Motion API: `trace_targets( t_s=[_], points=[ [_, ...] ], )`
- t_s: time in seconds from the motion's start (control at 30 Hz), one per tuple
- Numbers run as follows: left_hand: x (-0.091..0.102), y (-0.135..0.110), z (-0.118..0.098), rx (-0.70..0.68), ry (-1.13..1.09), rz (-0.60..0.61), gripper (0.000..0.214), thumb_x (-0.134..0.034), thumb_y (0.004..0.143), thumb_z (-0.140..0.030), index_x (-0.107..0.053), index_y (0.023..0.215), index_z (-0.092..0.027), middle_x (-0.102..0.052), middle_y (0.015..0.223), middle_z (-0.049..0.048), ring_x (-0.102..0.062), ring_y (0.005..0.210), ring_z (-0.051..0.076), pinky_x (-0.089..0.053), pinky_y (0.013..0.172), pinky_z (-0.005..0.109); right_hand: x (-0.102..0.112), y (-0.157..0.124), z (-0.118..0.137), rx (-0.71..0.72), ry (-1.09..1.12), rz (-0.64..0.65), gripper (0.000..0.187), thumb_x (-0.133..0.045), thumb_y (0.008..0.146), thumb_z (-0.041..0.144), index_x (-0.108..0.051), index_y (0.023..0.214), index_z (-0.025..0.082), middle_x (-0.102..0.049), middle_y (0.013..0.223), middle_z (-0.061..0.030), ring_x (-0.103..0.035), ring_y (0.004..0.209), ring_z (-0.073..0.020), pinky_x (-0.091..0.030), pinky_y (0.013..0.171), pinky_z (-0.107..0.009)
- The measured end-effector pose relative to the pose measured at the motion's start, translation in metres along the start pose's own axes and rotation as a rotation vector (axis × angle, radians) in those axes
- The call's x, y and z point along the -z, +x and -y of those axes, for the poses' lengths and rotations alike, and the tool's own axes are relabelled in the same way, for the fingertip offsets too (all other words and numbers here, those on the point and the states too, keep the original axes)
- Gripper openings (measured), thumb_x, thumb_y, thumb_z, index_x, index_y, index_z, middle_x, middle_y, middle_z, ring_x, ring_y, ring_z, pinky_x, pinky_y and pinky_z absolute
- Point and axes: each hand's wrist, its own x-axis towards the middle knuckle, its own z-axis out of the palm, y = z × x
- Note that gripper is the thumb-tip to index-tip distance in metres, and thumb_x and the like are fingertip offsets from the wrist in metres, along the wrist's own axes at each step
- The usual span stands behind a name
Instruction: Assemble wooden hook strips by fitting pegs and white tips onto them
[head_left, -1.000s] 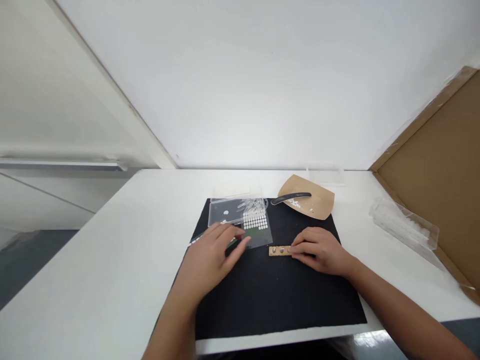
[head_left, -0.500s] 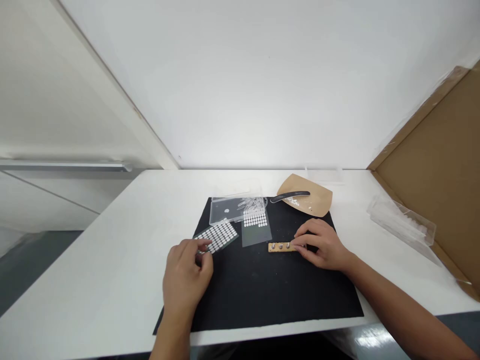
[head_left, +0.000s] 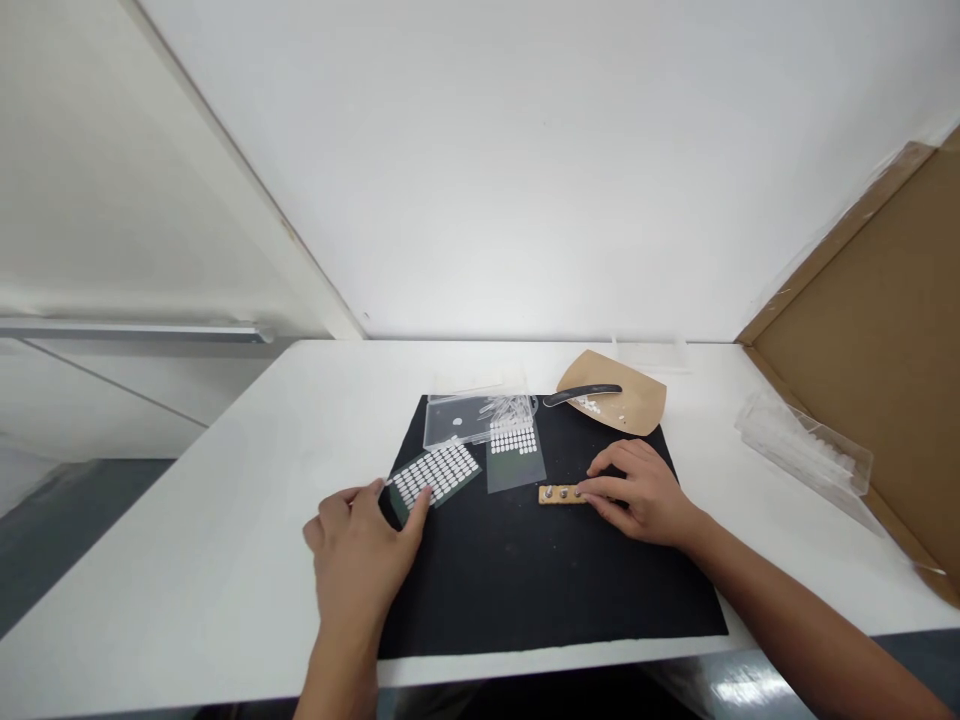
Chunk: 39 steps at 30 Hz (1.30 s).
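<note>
My left hand [head_left: 364, 555] lies at the lower left edge of a sheet of white oval stickers [head_left: 442, 470]. Its thumb touches the sheet's face and the forefinger is at the left corner, the two spread well apart. A small whitish bit shows by the forefinger tip. On the right, my right hand [head_left: 637, 492] is closed with thumb and fingertips on a tan strip with round metal studs [head_left: 555, 494]; the hand hides the strip's right end. A second sticker sheet [head_left: 517, 470], partly used, lies between the hands.
A clear plastic box [head_left: 450, 425] with many clear slivers stands behind the sheets. A black curved file [head_left: 581, 393] rests across a brown paper piece [head_left: 641, 400] with white bits. Another clear box [head_left: 806, 445] is at right, beside cardboard [head_left: 885, 330]. A black mat [head_left: 540, 590] covers the table's middle.
My left hand has opened, its thumb and forefinger parting across the sticker sheet's corner. My right hand has shifted slightly left along the strip, covering more of the third stud.
</note>
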Motion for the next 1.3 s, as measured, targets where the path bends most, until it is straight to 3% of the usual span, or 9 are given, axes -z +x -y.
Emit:
trace_targets(
  t_s=[0.13,0.33,0.43,0.53,0.6,0.7,0.9,1.13,1.3],
  points=[
    [0.0,0.003,0.004,0.069,0.047,0.017,0.077,-0.049,0.091,-0.073,-0.07,0.126,-0.008,-0.066,0.128,0.0246,-0.053,0.135,0.042,-0.034,0.121,0.059,-0.001,-0.001,-0.005,-0.01,0.06,0.0,0.014,-0.067,0.103,0.025,-0.077,0.113,0.028,-0.071,0.104,-0.0047,-0.065,0.094,-0.0206,-0.045,0.086,-0.038],
    [0.004,0.006,0.003,0.088,-0.136,-0.003,0.056,-0.058,0.085,-0.068,-0.075,0.099,-0.016,-0.075,0.119,0.0197,-0.065,0.124,0.04,-0.043,0.116,0.057,-0.004,-0.003,-0.008,-0.002,0.12,-0.016,0.015,-0.065,0.103,0.021,-0.073,0.115,0.025,-0.071,0.102,-0.0055,-0.064,0.092,-0.0203,-0.047,0.083,-0.038],
    [0.016,-0.002,-0.009,0.192,-0.282,-0.037,0.049,-0.06,0.086,-0.065,-0.079,0.097,-0.02,-0.079,0.117,0.0136,-0.072,0.11,0.036,-0.054,0.103,0.05,-0.005,-0.002,-0.008,0.0,0.146,-0.052,0.017,-0.066,0.101,0.017,-0.072,0.115,0.024,-0.072,0.101,-0.0051,-0.066,0.092,-0.0204,-0.048,0.083,-0.038],
    [0.036,-0.014,-0.032,0.285,-0.422,0.054,0.048,-0.07,0.081,-0.069,-0.083,0.095,-0.024,-0.083,0.102,0.0077,-0.074,0.087,0.03,-0.061,0.08,0.04,-0.004,0.001,-0.003,-0.008,0.185,-0.115,0.02,-0.067,0.099,0.014,-0.071,0.117,0.023,-0.074,0.1,-0.0048,-0.067,0.093,-0.0205,-0.051,0.084,-0.038],
    [0.049,-0.024,-0.05,0.215,-0.585,0.105,0.044,-0.077,0.079,-0.065,-0.083,0.093,-0.023,-0.082,0.097,0.0063,-0.075,0.088,0.028,-0.062,0.076,0.034,-0.003,0.005,0.005,-0.015,0.235,-0.174,0.022,-0.069,0.098,0.013,-0.072,0.117,0.023,-0.074,0.099,-0.0048,-0.068,0.09,-0.02,-0.053,0.082,-0.037],
    [0.06,-0.037,-0.082,0.078,-0.808,0.27,0.044,-0.08,0.084,-0.059,-0.082,0.104,-0.02,-0.078,0.097,0.0065,-0.067,0.068,0.018,-0.059,0.054,0.025,-0.001,0.013,0.027,-0.074,0.349,-0.263,0.018,-0.073,0.097,0.014,-0.075,0.112,0.022,-0.071,0.097,-0.0057,-0.068,0.087,-0.0187,-0.055,0.075,-0.033],
    [0.052,-0.055,-0.134,0.015,-1.085,0.561,0.048,-0.075,0.092,-0.054,-0.079,0.124,-0.019,-0.067,0.1,0.005,-0.054,0.045,0.006,-0.053,0.035,0.021,0.001,0.021,0.062,-0.133,0.404,-0.36,0.021,-0.077,0.097,0.017,-0.077,0.117,0.022,-0.07,0.097,-0.0052,-0.067,0.086,-0.0174,-0.058,0.075,-0.031],
    [0.052,-0.063,-0.152,-0.091,-1.02,0.545,0.038,-0.067,0.1,-0.049,-0.079,0.128,-0.025,-0.06,0.091,0.0004,-0.057,0.042,0.005,-0.052,0.034,0.018,0.005,0.023,0.062,-0.196,0.418,-0.416,0.022,-0.081,0.096,0.021,-0.08,0.117,0.024,-0.072,0.095,-0.0038,-0.068,0.083,-0.0157,-0.058,0.073,-0.029],
    [0.059,-0.066,-0.158,-0.308,-0.842,0.353,0.029,-0.059,0.105,-0.034,-0.08,0.123,-0.026,-0.059,0.083,0.0007,-0.062,0.055,0.009,-0.052,0.042,0.016,0.013,0.023,0.063,-0.2,0.474,-0.372,0.018,-0.082,0.095,0.021,-0.081,0.113,0.024,-0.073,0.096,-0.0029,-0.071,0.084,-0.014,-0.06,0.075,-0.026]
  ],
)
